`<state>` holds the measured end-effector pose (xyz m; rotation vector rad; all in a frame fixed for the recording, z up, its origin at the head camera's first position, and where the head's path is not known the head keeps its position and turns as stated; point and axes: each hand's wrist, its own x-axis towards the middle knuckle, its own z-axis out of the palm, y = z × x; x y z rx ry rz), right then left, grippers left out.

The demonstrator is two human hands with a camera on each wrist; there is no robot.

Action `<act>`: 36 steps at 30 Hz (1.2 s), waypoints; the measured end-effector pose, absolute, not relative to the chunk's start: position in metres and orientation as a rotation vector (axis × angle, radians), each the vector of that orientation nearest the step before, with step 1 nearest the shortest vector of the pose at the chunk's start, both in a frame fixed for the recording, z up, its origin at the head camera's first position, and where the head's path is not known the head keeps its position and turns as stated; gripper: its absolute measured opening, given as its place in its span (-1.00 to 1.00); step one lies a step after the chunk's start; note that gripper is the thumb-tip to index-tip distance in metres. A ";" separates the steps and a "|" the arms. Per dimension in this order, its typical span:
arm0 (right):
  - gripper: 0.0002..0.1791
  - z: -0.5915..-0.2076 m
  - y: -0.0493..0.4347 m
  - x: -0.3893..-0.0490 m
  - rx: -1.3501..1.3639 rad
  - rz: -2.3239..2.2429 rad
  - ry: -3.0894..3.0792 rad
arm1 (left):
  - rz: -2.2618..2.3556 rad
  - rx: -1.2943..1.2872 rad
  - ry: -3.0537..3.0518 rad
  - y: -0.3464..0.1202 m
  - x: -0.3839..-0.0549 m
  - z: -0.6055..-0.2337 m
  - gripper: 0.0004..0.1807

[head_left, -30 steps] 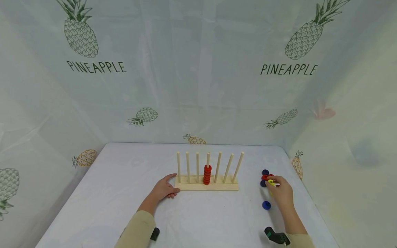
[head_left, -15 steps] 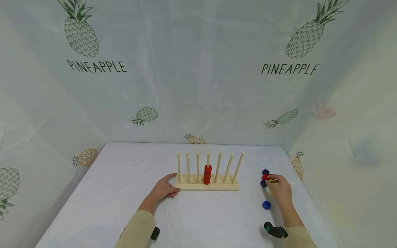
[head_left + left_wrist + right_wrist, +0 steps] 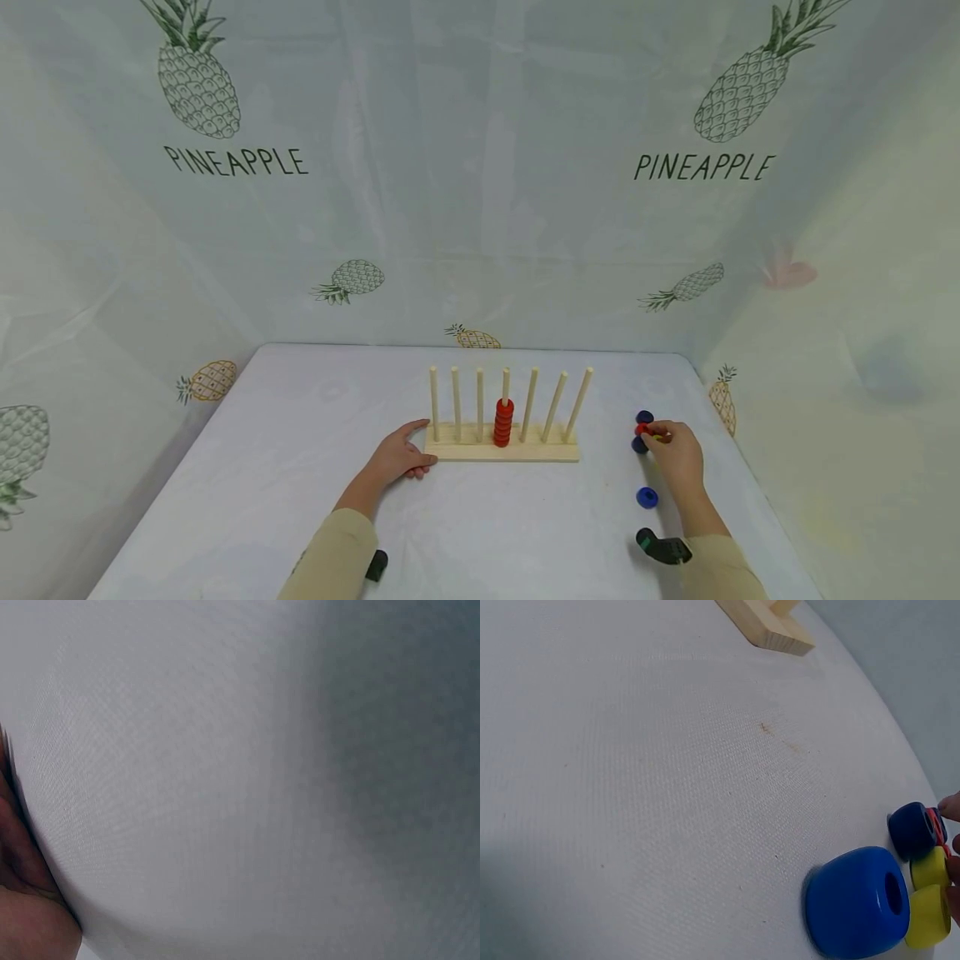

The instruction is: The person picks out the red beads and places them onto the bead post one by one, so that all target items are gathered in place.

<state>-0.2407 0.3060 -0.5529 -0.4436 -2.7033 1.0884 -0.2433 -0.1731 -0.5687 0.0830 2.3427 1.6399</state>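
Observation:
In the head view my left hand (image 3: 401, 454) holds the left end of a pale wooden peg stand (image 3: 506, 454), its index finger at the back edge and thumb at the front. Several red rings (image 3: 503, 423) are stacked on the middle peg. At the right my right hand (image 3: 678, 458) reaches into a cluster of beads, thumb and index fingertips at a red bead (image 3: 642, 430). Whether they pinch it is hidden. Dark blue beads (image 3: 640, 445) lie against it; yellow beads (image 3: 928, 915) sit by the fingers in the right wrist view.
A single blue bead (image 3: 647, 497) lies nearer the front, large in the right wrist view. A white cloth covers the table (image 3: 495, 517). Pineapple-printed sheeting (image 3: 480, 208) rises behind and at both sides. Black wrist devices (image 3: 663, 548) sit beneath the forearms.
My right hand has shifted slightly left and its thumb and index fingertips have drawn closer to the red bead, covering more of the yellow ones. The left hand and peg stand stay put.

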 end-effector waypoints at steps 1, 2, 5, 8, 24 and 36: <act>-0.75 -0.554 0.306 -0.241 -0.447 1.088 -2.703 | 1.642 0.080 2.341 -0.173 -0.244 -0.569 -0.12; -0.75 -0.554 0.306 -0.242 -0.452 1.085 -2.704 | 1.645 0.079 2.339 -0.173 -0.244 -0.570 -0.12; -0.73 -0.554 0.307 -0.244 -0.470 1.090 -2.706 | 1.648 0.072 2.335 -0.173 -0.244 -0.571 -0.12; -0.70 -0.554 0.307 -0.246 -0.491 1.100 -2.713 | 1.645 0.070 2.337 -0.173 -0.243 -0.571 -0.12; -0.65 -0.557 0.306 -0.253 -0.559 1.093 -2.722 | 1.641 0.057 2.340 -0.173 -0.244 -0.574 -0.12; -0.63 -0.554 0.308 -0.257 -0.542 1.039 -2.788 | 1.656 0.073 2.330 -0.174 -0.245 -0.575 -0.13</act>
